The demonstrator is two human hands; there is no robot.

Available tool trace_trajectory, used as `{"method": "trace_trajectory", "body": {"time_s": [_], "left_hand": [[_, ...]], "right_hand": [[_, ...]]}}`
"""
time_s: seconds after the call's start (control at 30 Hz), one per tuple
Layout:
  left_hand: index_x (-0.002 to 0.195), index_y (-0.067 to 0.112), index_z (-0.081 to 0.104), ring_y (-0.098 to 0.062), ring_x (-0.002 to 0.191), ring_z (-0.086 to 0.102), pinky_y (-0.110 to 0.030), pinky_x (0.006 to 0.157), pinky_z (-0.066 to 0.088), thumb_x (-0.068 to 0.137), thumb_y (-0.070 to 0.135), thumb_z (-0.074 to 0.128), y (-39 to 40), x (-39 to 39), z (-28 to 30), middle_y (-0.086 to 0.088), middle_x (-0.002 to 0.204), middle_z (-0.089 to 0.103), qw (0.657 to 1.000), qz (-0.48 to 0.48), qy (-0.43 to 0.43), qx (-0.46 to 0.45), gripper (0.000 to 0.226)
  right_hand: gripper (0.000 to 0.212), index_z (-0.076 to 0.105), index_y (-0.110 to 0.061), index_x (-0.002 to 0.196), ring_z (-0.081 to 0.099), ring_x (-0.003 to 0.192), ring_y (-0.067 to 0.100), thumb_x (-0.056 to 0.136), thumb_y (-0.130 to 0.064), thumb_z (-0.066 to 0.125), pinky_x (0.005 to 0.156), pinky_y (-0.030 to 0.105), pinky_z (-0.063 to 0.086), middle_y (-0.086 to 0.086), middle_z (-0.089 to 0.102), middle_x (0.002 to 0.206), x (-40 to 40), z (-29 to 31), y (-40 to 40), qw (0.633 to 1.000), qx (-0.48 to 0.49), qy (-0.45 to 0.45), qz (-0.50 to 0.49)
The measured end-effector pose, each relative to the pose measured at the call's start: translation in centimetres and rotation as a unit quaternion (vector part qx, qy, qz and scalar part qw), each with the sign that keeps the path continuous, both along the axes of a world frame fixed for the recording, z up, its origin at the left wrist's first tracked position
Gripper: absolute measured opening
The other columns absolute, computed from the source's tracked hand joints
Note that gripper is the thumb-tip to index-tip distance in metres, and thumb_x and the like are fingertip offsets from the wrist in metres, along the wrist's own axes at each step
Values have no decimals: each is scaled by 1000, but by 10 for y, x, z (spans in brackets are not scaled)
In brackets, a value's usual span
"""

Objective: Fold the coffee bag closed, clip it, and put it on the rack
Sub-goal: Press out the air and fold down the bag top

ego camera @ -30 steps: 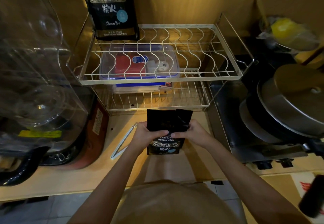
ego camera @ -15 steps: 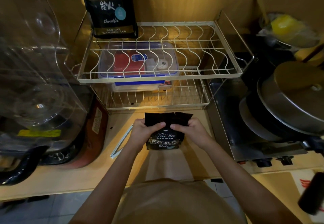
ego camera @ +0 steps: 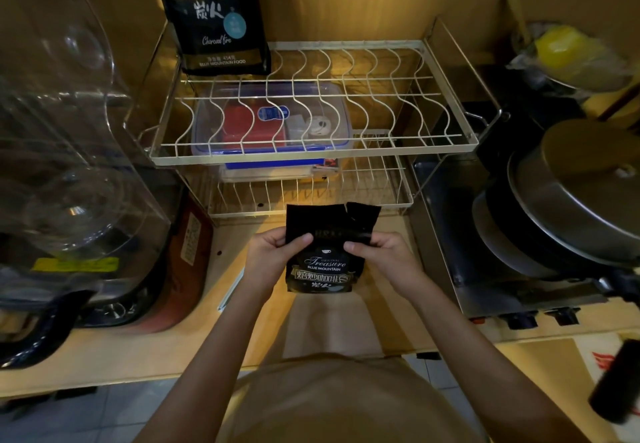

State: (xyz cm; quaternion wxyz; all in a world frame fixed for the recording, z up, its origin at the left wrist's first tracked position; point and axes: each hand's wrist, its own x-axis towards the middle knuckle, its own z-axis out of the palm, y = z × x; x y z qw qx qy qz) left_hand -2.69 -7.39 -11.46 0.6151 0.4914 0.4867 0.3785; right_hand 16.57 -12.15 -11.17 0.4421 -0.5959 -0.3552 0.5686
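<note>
A small black coffee bag (ego camera: 323, 271) stands upright on the wooden counter, just in front of the wire rack (ego camera: 311, 151). My left hand (ego camera: 273, 255) pinches its upper left edge and my right hand (ego camera: 379, 255) pinches its upper right edge. The bag's top is torn open and sticks up above my thumbs. A pale clip (ego camera: 231, 288) lies on the counter to the left of my left wrist, partly hidden by it.
A larger black coffee bag (ego camera: 216, 16) stands on the rack's upper tier at the back left. A clear lidded box (ego camera: 273, 127) sits on the lower tier. Left is a clear-lidded appliance (ego camera: 69, 172); right is a stove with stacked pans (ego camera: 571, 207).
The bag's top, folded down half a second ago, stands taller again, and more of the printed front shows. Both hands stay on the bag's upper edges.
</note>
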Motion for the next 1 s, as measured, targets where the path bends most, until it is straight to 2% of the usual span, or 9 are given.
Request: {"method": "trace_trajectory", "body": {"time_s": [0.1,0.2,0.47,0.6,0.7,0.77,0.87,0.93,1.0], "left_hand": [[84,20,70,-7,68,70,-18,61,57,75,7,68,0,-1,1,13,65,75,1000,2,10,-5,16],[87,15,70,-8,68,70,-18,61,58,76,7,67,-3,-6,-2,12,65,75,1000,21,10,-8,13],[86,19,68,-3,71,68,-18,66,53,84,16,58,-4,-11,5,12,66,74,999,27,-4,-22,10],[122,12,47,2,67,68,-11,56,52,85,4,56,0,-6,17,9,68,73,997,57,-52,-4,39],[128,16,36,2,62,68,-13,51,54,84,-1,54,-2,1,20,11,82,61,994,92,-61,9,51],[121,15,45,-2,65,68,-14,49,54,85,0,53,-3,3,21,10,85,61,994,98,-39,19,39],[103,12,62,-5,72,68,-11,50,51,87,6,53,0,-1,17,2,79,67,997,71,5,8,19],[104,7,63,3,69,67,-7,53,50,87,9,52,2,-4,16,6,77,69,999,45,22,-2,20],[104,9,63,3,72,67,-8,56,51,86,7,54,3,-8,15,11,74,72,1000,9,24,5,20]], "right_hand": [[25,63,10,103,68,67,-3,79,3,62,62,9,51,-11,73,71,-1,4,2,1000,-13,7,21],[26,62,8,105,67,73,-1,81,-2,62,67,11,53,2,69,88,-2,5,3,999,-19,-8,47],[17,66,-4,100,66,72,-4,88,-9,54,70,12,50,-2,68,87,-10,14,10,1000,3,21,8],[27,51,-11,112,68,67,-2,86,-3,55,59,9,51,-1,67,83,-17,18,9,998,51,15,-46],[25,42,-14,97,65,54,-1,84,1,58,49,10,49,0,66,70,-23,16,9,989,60,15,-132],[26,40,-19,85,66,54,3,84,2,56,49,16,51,0,69,60,-24,15,10,988,78,15,-133],[26,46,-21,76,67,60,17,85,1,55,51,23,54,3,69,67,-23,16,10,990,105,-10,-94],[22,53,-22,78,65,64,20,87,-1,54,54,24,54,7,67,67,-22,15,10,989,120,-34,-79],[20,60,-23,87,68,70,11,88,-5,54,59,21,56,2,69,73,-21,13,10,990,120,-50,-58]]}}
